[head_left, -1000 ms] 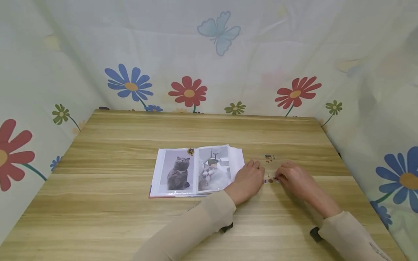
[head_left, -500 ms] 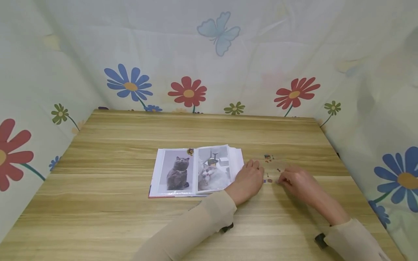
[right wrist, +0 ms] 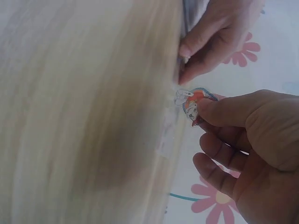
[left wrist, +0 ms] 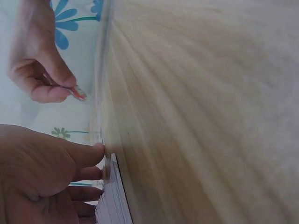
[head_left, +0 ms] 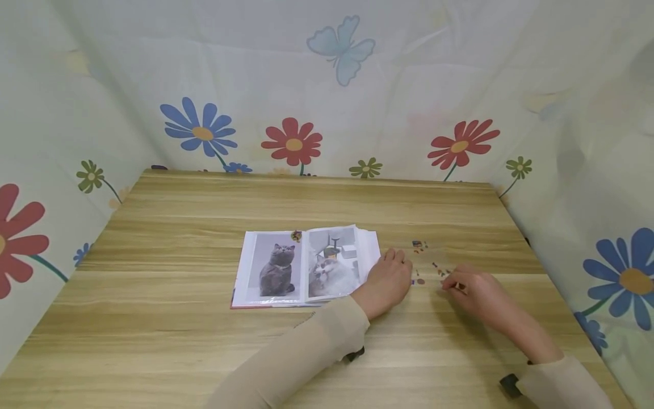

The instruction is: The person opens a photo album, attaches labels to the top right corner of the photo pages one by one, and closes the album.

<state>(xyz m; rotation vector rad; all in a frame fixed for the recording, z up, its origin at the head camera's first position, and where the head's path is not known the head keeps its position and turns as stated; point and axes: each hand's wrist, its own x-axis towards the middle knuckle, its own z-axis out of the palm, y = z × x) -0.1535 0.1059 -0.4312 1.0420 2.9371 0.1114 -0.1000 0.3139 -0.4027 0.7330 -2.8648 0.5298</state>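
Between thumb and index finger my right hand (head_left: 477, 295) pinches a small cartoon sticker (right wrist: 191, 105) with red and white parts, held just above the table. Under it lies a see-through sticker sheet (head_left: 429, 263) with several small coloured stickers. My left hand (head_left: 386, 283) rests with its fingertips on the left side of that sheet, close beside the album's right edge. The open photo album (head_left: 369, 247) shows a grey cat photo (head_left: 277, 270) on the left page and a white-and-grey cat photo (head_left: 333, 272) on the right. A round sticker (head_left: 296, 236) sits at the grey cat photo's top right corner.
The wooden table (head_left: 168, 238) extends around the album. Behind it and at its sides hangs a white curtain (head_left: 245, 57) printed with flowers and a butterfly. Dark straps show at both sleeves.
My right hand has moved slightly right and toward me, with the sticker coming away from the sheet. More of the sheet's stickers show. The left hand stays put.
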